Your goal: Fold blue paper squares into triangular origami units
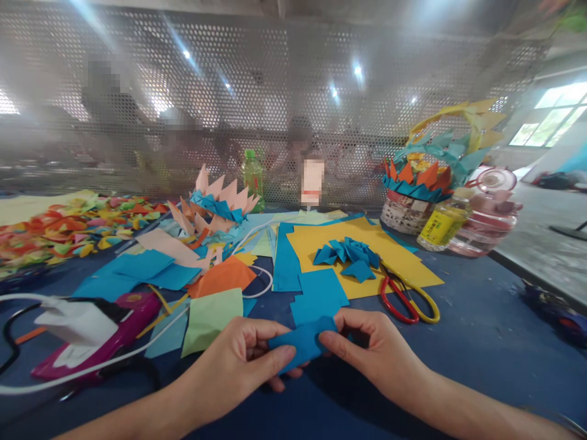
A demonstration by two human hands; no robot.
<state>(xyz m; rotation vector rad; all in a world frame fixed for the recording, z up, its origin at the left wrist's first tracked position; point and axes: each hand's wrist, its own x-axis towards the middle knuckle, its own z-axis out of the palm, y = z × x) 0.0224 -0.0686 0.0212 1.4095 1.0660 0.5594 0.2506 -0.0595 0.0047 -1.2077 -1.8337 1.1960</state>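
Observation:
A small blue paper piece (pixel 303 343) is pinched between both my hands just above the dark blue table (pixel 477 330). My left hand (pixel 243 363) grips its left end with thumb and fingers closed. My right hand (pixel 367 345) pinches its right end the same way. Just beyond lie loose blue paper squares (pixel 318 294). A heap of folded blue paper triangles (pixel 349 255) rests on a yellow sheet (pixel 321 241). Red-and-yellow scissors (pixel 406 296) lie to the right of my right hand.
A pink glue gun (pixel 98 336) with white cable lies at the left, beside green (pixel 211 318), orange and pink paper sheets. A paper crown (pixel 215 205), a paper-trimmed basket (pixel 415 192), a yellow-labelled bottle (pixel 443 226) and a pink-lidded jar (pixel 488 214) stand behind. People sit beyond a perforated screen.

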